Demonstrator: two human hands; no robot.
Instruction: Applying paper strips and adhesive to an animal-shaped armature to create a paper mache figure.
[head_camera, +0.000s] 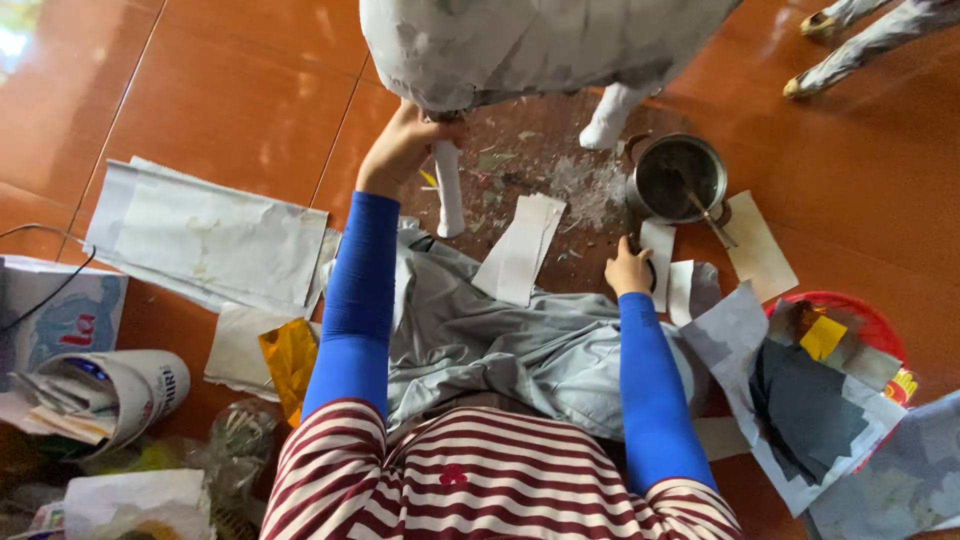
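Observation:
A large grey-white papier-mâché animal figure (540, 45) stands on the red tiled floor at the top. My left hand (405, 145) is raised and grips the top of its white front leg (449, 185). Low on the floor, my right hand (628, 270) rests with its fingers on a white paper strip (657, 250). Beside that hand stands a metal pot (680, 178) with a brush in it. More white strips (520, 248) lie between my arms. Both arms wear blue sleeves.
A grey cloth (500, 340) covers my lap. Large white sheets (210, 235) lie at the left, with a rolled paper bundle (105, 395) and yellow foil (288, 360). A red basket (860, 330) with grey and yellow paper sits at the right. Another figure's legs (860, 45) show top right.

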